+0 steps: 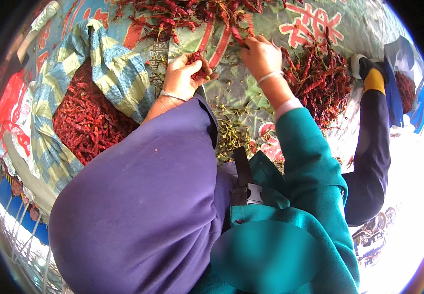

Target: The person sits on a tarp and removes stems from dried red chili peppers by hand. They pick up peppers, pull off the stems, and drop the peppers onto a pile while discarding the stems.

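Several wrinkled dried red chilies (198,57) lie in my left hand (182,75), its fingers and thumb curled around them. Farther right, my right hand (262,57) pinches a dried red chili (237,36) at the near edge of the far chili heap (182,16); its fingertips are partly hidden. Another heap of dried chilies (318,81) sits just right of my right wrist. Loose chili stems (232,132) are scattered between my legs. To the left, a blue-and-yellow checked woven sack (120,77) gapes around a mass of stemless-looking red chilies (87,117).
A printed tarpaulin (230,79) covers the ground. My bent left leg (142,191) borders the sack; my right leg (373,139) stretches beyond the right heap. At far right stands a blue bag (419,106) with chilies. A red-and-white bag (11,106) and another person's shoe (44,14) are left.
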The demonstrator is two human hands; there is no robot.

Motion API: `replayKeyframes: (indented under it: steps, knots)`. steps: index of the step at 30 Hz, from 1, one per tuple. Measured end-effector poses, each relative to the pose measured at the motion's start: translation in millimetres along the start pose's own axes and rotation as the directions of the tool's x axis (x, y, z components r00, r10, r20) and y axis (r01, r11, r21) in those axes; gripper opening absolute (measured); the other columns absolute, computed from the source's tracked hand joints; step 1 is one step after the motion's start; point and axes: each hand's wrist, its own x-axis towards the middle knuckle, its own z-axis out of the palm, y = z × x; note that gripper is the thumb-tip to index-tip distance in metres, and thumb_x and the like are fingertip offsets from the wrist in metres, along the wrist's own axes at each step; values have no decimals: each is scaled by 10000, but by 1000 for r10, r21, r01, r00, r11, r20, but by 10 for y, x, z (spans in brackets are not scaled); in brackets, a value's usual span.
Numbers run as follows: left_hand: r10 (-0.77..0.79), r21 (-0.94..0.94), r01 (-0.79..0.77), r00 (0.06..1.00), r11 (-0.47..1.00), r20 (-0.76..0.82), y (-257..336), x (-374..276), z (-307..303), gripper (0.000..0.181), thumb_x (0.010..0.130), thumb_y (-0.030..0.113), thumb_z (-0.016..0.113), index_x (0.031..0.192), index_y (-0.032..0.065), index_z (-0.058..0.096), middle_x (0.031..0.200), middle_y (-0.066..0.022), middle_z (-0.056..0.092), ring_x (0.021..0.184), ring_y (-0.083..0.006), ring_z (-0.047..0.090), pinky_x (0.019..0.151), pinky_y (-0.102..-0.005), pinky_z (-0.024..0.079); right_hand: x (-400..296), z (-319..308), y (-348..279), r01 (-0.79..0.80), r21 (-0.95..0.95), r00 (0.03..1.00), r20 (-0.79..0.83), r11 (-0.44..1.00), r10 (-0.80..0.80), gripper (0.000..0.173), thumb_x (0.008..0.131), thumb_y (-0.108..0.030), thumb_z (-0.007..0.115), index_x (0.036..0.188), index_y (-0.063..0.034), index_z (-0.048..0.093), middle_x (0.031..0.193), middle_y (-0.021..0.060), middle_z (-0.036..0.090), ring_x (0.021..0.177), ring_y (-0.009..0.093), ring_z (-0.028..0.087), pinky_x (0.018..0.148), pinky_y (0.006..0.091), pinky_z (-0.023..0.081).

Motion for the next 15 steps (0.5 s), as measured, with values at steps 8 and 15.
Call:
replayKeyframes:
  steps: [8,15]
  knots:
    - [-156,167,138,982,976,102,-15,27,269,264,794,50,599,1044,37,516,816,-9,546,633,-106,501,521,-243,385,-502,-225,9,-359,907,929,323,221,182,167,735,-71,643,864,34,642,684,24,626,632,70,555,572,228,456]
    - [-34,305,71,992,950,-124,-3,18,226,206,770,78,671,959,44,593,704,9,566,538,-59,487,436,-189,339,-593,-161,-389,202,506,979,-87,838,-184,129,728,-194,634,788,-92,582,755,80,590,713,282,590,606,390,460]
